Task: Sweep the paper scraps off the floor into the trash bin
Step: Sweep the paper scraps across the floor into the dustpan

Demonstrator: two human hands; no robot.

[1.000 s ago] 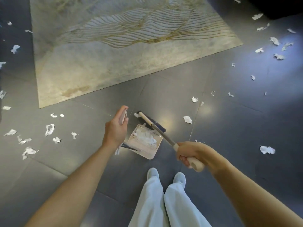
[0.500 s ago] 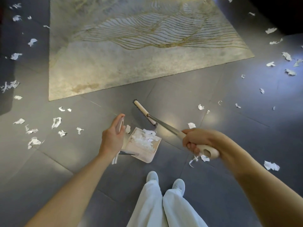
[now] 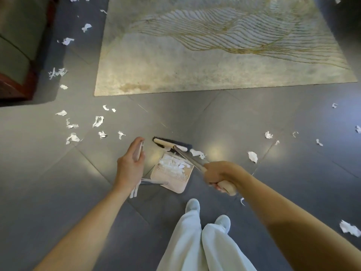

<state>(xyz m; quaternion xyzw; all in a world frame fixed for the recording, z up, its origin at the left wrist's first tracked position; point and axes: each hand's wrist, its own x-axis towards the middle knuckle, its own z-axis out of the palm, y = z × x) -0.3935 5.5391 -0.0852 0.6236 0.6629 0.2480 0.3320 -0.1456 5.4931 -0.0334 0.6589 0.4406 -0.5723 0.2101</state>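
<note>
Whereas the broom head point(image 3: 172, 144) reaches out toward the rug point(image 3: 195, 71) half a second earlier, it now lies drawn back across the open mouth of the dustpan point(image 3: 170, 183); we judge that one short stroke is just finished. Our right hand point(image 3: 219, 176) is clenched around the pale end of the broom handle point(image 3: 190, 159), the fingers wrapped fully about it; our left hand point(image 3: 130, 167) grasps the upright dustpan handle point(image 3: 139, 152), fingers and thumb curled round it, with the pan standing on the floor point(image 3: 293, 182). A white heap of paper scraps point(image 3: 173, 166) rests inside the pan; a stray scrap point(image 3: 197, 153) lies just beside the right end of the broom head, outside the pan, so it seems to us that this stroke does not catch everything. Our view has also turned to the left since a moment ago; dark furniture point(image 3: 17, 45) now shows at the left edge, and a loose group of scraps point(image 3: 86, 124) lies on the floor between it and our left hand; a larger piece point(image 3: 253, 157) lies apart at the right. The trash bin is not in view; we think the task is far from done, because many scraps remain on the floor and the pan is not yet emptied.
</note>
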